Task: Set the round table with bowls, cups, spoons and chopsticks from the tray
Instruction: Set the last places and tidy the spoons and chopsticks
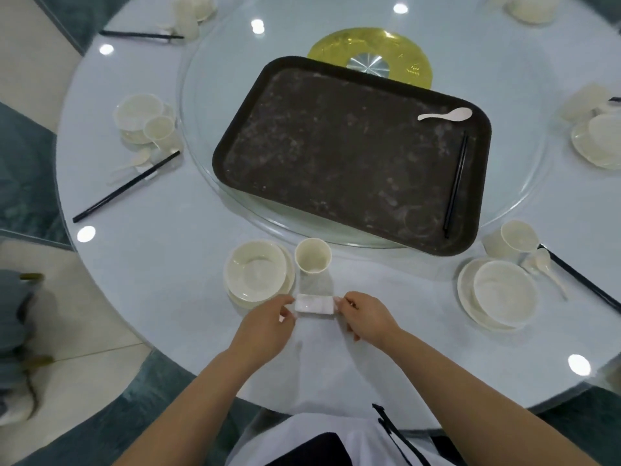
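So the round desk (168,297) fills pretty much the whole view, pale glass top with ceiling lights reflecting off it. On top of that sits a big glass turntable (524,183) with a gold disc (336,45) at its middle. The dark brown tray (336,156) lies on the turntable, tilted a bit relative to the view, and it's nearly bare: just one white spoon (445,115) near its far right corner and a pair of black chopsticks (456,186) lying along its right edge.

Around the rim of the desk there are place settings already laid. The one on the right has a bowl on a plate (504,295), a cup, spoon and chopsticks beside it. The one on the left (141,117) has the same sort of stack with chopsticks pointing outward. More sit at the far edge, too blurry to detail.

Right in front of the person is a bowl on a plate (257,274), with a cream cup (313,255) standing upright just beside it on the right.

Below the cup is a small white rectangular rest (315,305), lying on the desk. The left hand (268,326) pinches its left end with the fingertips, and the right hand (368,317) pinches the right end the same way.
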`<state>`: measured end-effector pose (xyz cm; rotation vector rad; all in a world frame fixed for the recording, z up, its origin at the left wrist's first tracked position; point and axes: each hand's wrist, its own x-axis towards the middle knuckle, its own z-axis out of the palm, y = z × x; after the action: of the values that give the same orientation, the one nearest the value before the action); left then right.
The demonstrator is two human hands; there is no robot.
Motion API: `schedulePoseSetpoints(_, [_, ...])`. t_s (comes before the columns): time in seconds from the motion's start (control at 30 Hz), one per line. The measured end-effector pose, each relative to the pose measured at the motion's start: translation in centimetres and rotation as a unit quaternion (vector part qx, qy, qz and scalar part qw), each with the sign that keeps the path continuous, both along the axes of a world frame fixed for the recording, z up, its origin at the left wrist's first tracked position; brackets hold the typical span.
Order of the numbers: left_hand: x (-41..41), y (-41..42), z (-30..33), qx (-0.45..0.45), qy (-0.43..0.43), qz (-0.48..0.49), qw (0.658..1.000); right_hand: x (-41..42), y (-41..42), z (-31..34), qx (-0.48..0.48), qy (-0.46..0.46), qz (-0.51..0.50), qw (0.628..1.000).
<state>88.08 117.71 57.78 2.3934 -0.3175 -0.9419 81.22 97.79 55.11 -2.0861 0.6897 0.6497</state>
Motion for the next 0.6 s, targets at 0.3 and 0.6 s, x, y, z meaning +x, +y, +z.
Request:
schedulePoseSetpoints(0.3, [5.0, -7.2, 6.4, -0.126, -0.108, 0.047, 0.985, 4.5, -9.0, 7.0, 0.013, -0.133, -0.121, 0.984])
schedulePoseSetpoints(0.6, [12.1, -17.1, 12.1, -0.182, -0.178, -0.042, 0.966, 9.2, -18.2, 14.9, 0.027, -0.187, -0.207, 0.960])
